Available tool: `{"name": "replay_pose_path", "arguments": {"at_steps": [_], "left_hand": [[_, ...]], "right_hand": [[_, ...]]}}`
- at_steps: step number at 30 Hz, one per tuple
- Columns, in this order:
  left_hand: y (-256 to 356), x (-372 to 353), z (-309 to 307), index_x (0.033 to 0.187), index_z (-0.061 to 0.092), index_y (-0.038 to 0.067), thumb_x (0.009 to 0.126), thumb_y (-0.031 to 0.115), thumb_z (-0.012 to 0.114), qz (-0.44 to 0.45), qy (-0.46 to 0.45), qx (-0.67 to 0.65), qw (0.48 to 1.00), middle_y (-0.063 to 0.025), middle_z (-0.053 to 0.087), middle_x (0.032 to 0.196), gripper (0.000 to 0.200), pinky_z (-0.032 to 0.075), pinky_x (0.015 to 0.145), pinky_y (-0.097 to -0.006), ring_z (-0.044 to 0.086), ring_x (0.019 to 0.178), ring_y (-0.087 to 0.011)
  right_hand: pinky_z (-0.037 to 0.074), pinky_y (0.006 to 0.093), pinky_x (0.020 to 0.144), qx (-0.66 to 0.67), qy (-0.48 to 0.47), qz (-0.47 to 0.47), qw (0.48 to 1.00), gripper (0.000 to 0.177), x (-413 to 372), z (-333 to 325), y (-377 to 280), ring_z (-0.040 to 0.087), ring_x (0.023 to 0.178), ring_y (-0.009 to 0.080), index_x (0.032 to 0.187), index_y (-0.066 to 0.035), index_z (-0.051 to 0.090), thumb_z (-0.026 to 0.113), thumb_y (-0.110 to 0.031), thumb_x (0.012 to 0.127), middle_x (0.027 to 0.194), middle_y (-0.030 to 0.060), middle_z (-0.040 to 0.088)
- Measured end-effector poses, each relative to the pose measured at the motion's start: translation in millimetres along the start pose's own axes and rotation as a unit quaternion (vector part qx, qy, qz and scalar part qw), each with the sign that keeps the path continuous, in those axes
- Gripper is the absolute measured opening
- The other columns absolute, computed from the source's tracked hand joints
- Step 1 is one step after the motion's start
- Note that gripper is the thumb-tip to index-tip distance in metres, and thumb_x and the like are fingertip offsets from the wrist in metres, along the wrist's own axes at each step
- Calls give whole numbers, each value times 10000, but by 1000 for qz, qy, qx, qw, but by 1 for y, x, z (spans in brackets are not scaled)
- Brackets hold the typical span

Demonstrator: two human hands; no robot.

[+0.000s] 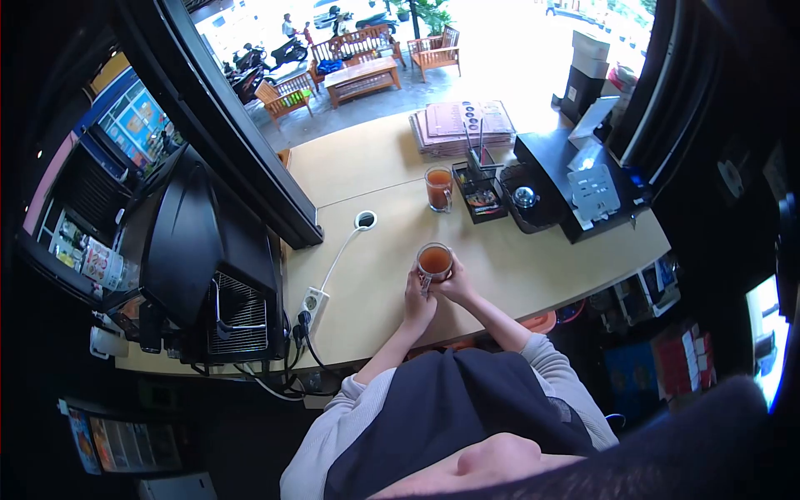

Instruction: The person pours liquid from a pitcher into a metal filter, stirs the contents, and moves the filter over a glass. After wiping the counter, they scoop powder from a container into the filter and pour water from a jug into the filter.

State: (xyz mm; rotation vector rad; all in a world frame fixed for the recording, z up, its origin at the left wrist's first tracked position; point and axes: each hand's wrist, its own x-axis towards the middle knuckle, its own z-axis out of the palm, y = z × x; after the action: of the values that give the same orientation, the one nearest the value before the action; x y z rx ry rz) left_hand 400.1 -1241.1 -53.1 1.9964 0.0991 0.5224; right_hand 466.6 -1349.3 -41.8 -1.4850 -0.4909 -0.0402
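A glass mug (434, 260) of reddish-brown drink is held between my two hands over the near part of the counter. My left hand (419, 302) closes on its left side, beside the handle, which points towards me. From the other side my right hand (456, 283) wraps round the glass. A second glass mug (438, 192), filled with a similar drink, stands farther back on the counter with its handle turned towards me. Next to it is a black caddy (479, 202) with small packets in it.
The wooden counter (367, 283) carries a stack of menus (462, 129), a dark basket (533, 218) with a shiny round object, and a black box (575, 187) at right. A power strip (313, 302) with cables lies left, by a black machine (187, 258). Wooden benches stand outside.
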Motion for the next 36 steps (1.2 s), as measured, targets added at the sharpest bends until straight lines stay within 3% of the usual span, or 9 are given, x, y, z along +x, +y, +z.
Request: {"name": "replay_pose_path", "arguments": {"at_steps": [7,15,19,22,28,30,33,34,36], "left_hand": [[-9,27,14,1365,374,14,784,-71,482,-63,22,12,998,-245,492,1295,597,405,1026,-450,487,1218,-410],[-25,46,28,1356,378,19,775,-86,460,-6,86,14,996,-235,538,1186,596,430,972,-423,551,1099,-391],[-32,53,27,1363,364,22,773,-83,457,-27,77,-10,997,-235,539,1204,607,425,984,-418,546,1130,-388],[-30,54,26,1398,304,35,820,-34,501,-57,57,-28,996,-230,531,1247,615,438,976,-408,555,1150,-366],[-29,52,35,1441,198,59,894,126,611,3,99,-125,987,-175,556,1233,688,492,909,-376,606,1088,-292],[-24,47,35,1421,235,53,892,134,629,-65,33,-127,989,-143,574,1172,665,497,882,-354,612,1049,-256],[-38,51,48,1392,277,46,897,138,634,-47,49,-216,974,-115,579,1124,617,500,843,-335,613,1002,-221],[-38,52,49,1392,277,46,897,138,634,-49,48,-216,974,-115,579,1124,617,500,843,-335,613,1002,-221],[-33,57,49,1366,310,47,916,114,600,-21,91,-96,991,-102,583,1115,539,498,842,-329,607,1001,-202]], "right_hand": [[492,319,893,1,-50,0,999,696,34,-7,21,605,998,171,1178,-29,538,862,-124,570,1068,89,616],[468,317,936,84,-107,42,990,729,62,-9,43,581,1049,177,1218,-30,507,856,-102,581,1098,84,597],[461,316,951,109,-151,80,979,781,71,-9,47,568,1077,184,1258,-27,460,852,-93,585,1122,103,580],[448,337,975,82,-149,81,982,785,69,-9,49,545,1135,218,1294,-27,426,829,-112,626,1192,143,545],[401,384,1036,-67,-132,101,984,688,39,-25,45,475,1248,289,1345,-16,396,720,-148,753,1281,191,489],[413,385,1032,-64,-100,66,991,678,34,-28,54,496,1229,295,1363,-10,384,694,-137,774,1260,186,501],[421,388,1029,23,-100,141,985,655,39,-33,44,512,1209,300,1362,-6,398,684,-127,785,1256,184,501],[430,386,1021,3,-101,137,985,635,43,-33,44,520,1201,299,1357,-8,411,676,-118,790,1252,184,504],[438,385,1013,-17,-101,131,986,616,49,-30,46,527,1192,298,1352,-10,423,668,-109,796,1249,184,507]]}}
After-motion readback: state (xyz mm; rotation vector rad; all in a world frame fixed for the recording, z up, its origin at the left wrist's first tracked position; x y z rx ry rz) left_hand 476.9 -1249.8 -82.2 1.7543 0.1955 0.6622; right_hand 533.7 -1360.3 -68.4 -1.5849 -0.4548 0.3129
